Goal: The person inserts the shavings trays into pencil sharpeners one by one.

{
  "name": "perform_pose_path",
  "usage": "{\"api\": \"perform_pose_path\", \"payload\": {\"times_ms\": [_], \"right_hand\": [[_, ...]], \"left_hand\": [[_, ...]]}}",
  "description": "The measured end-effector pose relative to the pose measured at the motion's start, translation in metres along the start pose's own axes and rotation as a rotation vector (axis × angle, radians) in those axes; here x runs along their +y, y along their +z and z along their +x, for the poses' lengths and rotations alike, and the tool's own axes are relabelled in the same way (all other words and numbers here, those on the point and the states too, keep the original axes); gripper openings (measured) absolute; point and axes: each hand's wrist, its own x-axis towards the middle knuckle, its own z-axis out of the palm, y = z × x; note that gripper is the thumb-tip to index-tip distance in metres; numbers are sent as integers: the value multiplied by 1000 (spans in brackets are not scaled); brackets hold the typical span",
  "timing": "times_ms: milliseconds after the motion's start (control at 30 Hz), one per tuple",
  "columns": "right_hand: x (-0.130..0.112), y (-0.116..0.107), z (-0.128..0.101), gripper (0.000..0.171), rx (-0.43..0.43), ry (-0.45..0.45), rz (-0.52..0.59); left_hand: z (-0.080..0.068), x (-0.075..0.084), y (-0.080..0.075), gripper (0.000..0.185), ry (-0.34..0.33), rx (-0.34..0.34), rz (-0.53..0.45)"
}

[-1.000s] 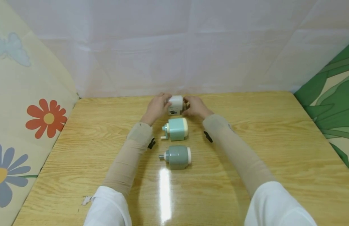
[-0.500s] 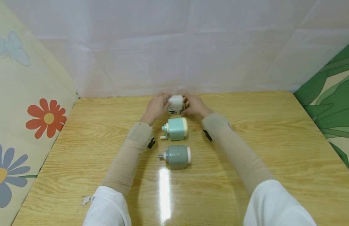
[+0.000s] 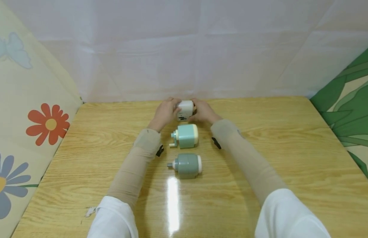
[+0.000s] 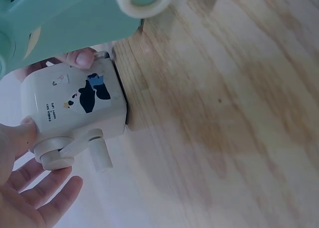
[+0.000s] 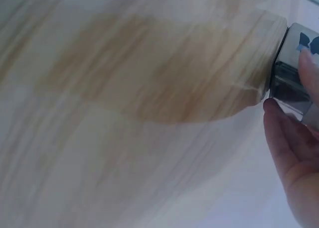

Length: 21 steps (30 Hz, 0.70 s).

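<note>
At the back of the table stands a white crank pencil sharpener (image 4: 82, 96) with a panda print and lettering on its side. My left hand (image 3: 165, 113) holds its crank end, with the thumb on the body and fingers around the crank hub (image 4: 56, 153). From the other side my right hand (image 3: 204, 111) grips the end with the dark shiny drawer (image 5: 291, 86), its thumb over the printed side. Nearer to me lies a teal pencil sharpener (image 3: 187, 136) with a cream end, its crank pointing left. Closest is a grey-green pencil sharpener (image 3: 187, 166).
All three sharpeners line up in a column on the wooden table (image 3: 276, 142). A white cloth backdrop (image 3: 202, 53) rises right behind the back edge. Flower-patterned panels (image 3: 51, 124) flank the left side, leaf-patterned ones (image 3: 355, 105) the right.
My right hand has shifted slightly left and closed in on the white sharpener's right end. The left hand and all three sharpeners have stayed in place.
</note>
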Motion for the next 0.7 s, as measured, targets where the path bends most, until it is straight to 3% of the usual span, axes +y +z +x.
{"api": "perform_pose_path", "payload": {"times_ms": [467, 700], "right_hand": [[8, -3, -7, 77, -5, 38, 17], [8, -1, -11, 86, -64, -8, -61]], "left_hand": [[6, 5, 7, 39, 44, -12, -46], [2, -10, 5, 55, -18, 1, -139]]}}
